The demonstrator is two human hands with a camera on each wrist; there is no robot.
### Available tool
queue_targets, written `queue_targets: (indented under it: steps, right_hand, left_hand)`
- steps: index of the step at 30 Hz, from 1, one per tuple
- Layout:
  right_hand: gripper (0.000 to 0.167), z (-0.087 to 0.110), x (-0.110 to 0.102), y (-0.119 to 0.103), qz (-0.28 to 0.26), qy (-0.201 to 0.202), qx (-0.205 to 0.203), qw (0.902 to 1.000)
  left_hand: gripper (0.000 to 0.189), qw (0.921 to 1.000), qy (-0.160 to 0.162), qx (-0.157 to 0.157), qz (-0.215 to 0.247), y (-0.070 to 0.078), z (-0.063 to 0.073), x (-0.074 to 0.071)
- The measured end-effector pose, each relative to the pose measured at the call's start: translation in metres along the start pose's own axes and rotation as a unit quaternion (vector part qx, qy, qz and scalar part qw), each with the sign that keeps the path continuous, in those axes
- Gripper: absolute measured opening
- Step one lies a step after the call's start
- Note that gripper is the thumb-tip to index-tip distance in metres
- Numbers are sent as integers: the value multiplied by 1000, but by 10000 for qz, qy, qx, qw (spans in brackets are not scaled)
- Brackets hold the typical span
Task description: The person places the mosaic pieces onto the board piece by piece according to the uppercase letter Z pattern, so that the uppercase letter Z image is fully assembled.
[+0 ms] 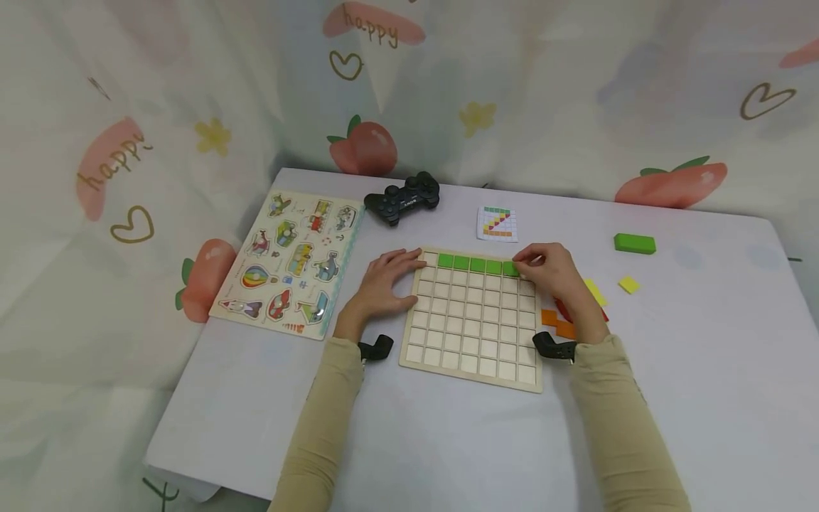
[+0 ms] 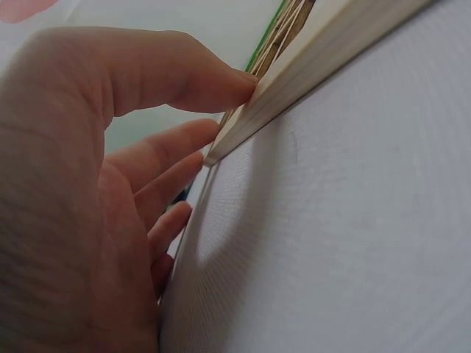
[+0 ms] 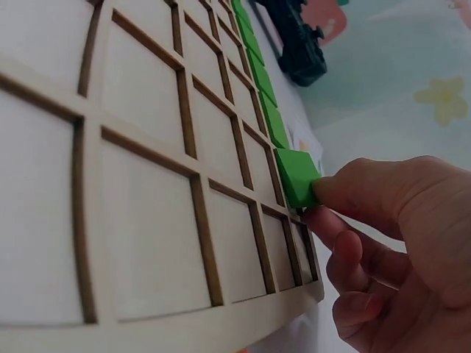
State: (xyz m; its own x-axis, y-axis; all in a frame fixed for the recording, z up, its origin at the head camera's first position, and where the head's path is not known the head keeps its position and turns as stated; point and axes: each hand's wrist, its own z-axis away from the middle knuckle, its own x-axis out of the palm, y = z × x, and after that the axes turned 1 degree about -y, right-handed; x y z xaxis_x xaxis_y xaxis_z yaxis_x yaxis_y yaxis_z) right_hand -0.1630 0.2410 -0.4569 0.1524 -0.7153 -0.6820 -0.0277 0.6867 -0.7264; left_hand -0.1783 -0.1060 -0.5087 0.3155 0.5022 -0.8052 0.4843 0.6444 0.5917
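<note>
A wooden grid board (image 1: 472, 311) lies on the table, with several green square tiles (image 1: 477, 264) along its far row. My right hand (image 1: 555, 270) pinches another green square tile (image 3: 298, 179) between thumb and index finger. That tile is at the right end of the green row, tilted over its cell in the right wrist view. At the board's left side rests my left hand (image 1: 384, 279), fingers spread. Its thumb touches the board's edge (image 2: 283, 84) in the left wrist view, with the other fingers further along that side.
Left of the board lies a picture puzzle (image 1: 291, 267). Behind stand a black game controller (image 1: 403, 198) and a small pattern card (image 1: 497, 224). On the right are a green block (image 1: 635, 244), a yellow tile (image 1: 629, 284) and orange pieces (image 1: 566, 328), with red and yellow pieces partly under the right arm.
</note>
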Motion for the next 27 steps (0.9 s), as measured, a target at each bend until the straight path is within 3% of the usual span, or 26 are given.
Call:
queue_targets:
  steps: [10,18,22,27]
  right_hand:
    - [27,5,3,-2,355,-118,296,9989]
    - [33,16,1,1,491,405,192,9978]
    - [34,28,-13,9,723,699,484,9937]
    - [46,45,-33,22,964,452,986,9894]
  left_hand:
    - [67,10000,-4,31,-22,4,-1,-1]
    - [67,10000,-19,21,-82,5,-1,-1]
    - [67,9999,-38,-12,-134,5,-1,-1]
    - [68,9999,-8,-34,-148,4,2,-2]
